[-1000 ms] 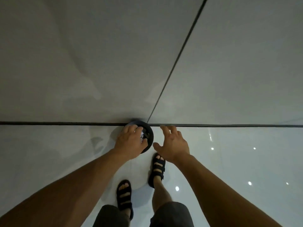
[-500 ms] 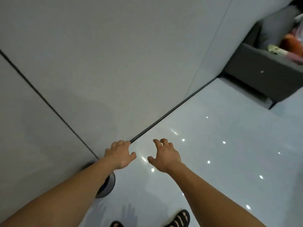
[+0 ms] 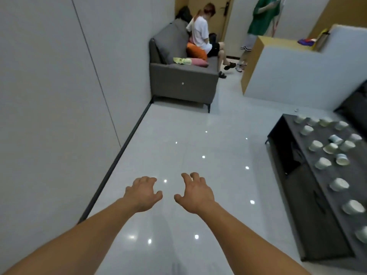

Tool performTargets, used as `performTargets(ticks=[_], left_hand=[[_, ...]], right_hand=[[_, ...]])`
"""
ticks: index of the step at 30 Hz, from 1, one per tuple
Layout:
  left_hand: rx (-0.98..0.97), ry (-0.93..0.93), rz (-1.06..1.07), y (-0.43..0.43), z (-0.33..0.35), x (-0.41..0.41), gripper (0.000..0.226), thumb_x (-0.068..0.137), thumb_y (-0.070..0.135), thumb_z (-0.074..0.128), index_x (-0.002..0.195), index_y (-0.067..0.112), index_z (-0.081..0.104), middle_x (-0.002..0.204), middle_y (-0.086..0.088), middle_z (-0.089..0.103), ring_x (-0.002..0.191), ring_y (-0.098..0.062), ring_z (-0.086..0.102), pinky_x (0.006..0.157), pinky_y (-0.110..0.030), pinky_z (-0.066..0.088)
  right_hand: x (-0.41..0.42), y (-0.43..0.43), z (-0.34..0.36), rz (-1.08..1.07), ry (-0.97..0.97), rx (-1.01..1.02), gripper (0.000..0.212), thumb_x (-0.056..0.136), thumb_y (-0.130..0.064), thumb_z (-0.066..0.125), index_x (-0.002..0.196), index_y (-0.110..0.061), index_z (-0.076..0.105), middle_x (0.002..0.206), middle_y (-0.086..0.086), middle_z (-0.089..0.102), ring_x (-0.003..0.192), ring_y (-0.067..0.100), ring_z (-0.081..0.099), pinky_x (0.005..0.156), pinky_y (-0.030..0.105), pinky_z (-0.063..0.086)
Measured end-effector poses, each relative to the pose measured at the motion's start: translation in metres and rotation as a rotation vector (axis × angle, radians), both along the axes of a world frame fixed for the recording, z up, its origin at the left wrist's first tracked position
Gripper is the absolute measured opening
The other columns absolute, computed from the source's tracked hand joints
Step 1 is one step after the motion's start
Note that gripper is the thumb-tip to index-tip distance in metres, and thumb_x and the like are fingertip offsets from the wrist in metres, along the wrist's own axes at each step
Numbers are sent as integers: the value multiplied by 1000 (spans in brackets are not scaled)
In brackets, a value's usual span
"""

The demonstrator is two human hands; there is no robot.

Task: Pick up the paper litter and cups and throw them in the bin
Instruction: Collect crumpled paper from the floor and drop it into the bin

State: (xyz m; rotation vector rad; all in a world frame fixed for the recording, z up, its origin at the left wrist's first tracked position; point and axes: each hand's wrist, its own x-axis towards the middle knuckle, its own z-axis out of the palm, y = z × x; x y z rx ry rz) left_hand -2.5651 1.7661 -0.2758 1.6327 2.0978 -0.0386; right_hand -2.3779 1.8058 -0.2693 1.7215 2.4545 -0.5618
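Grey shiny floor (image 3: 178, 139) lies under two bare arms held out in front. The left hand (image 3: 142, 192) and the right hand (image 3: 195, 192) hang side by side, a little apart, palms down, fingers loosely bent, holding nothing. At 3 o'clock from the hands, many white paper cups (image 3: 315, 145) sit on a long dark cabinet (image 3: 301, 205); a few lie tipped over. At 12 o'clock a grey sofa (image 3: 178, 84) stands against the wall (image 3: 49, 96) that runs along 9 o'clock. One person (image 3: 198, 32) sits on it, and a second person (image 3: 262, 14) in green stands at 1 o'clock.
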Motion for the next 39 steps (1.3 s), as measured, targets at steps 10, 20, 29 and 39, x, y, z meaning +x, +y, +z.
performTargets(ticks=[10,20,29,39], left_hand=[[-1,8,-243,189,-20,82,65,90,53,44,147,24,29,153,1,28,140,-23,24,109,-48,31],[12,0,-419,431,-7,137,66,91,53,41,148,23,26,155,0,24,142,-23,18,109,-48,28],[39,-3,-512,635,-5,247,67,91,52,44,148,23,26,154,-1,25,142,-24,20,109,-47,27],[40,-78,-456,831,8,340,66,91,50,46,148,23,25,154,0,25,141,-24,21,111,-45,29]], right_hand=[[86,134,-34,-232,-7,-83,80,88,-56,51,152,-26,15,151,5,25,134,28,30,99,42,42],[141,349,-21,-434,17,-50,80,88,-55,51,153,-26,14,151,3,23,133,26,31,97,39,44],[240,536,-34,-512,30,-48,80,88,-55,53,152,-26,15,150,3,24,132,26,31,95,39,44],[346,736,-12,-502,-18,-29,78,87,-53,52,151,-25,17,147,4,28,130,27,34,95,40,44]])
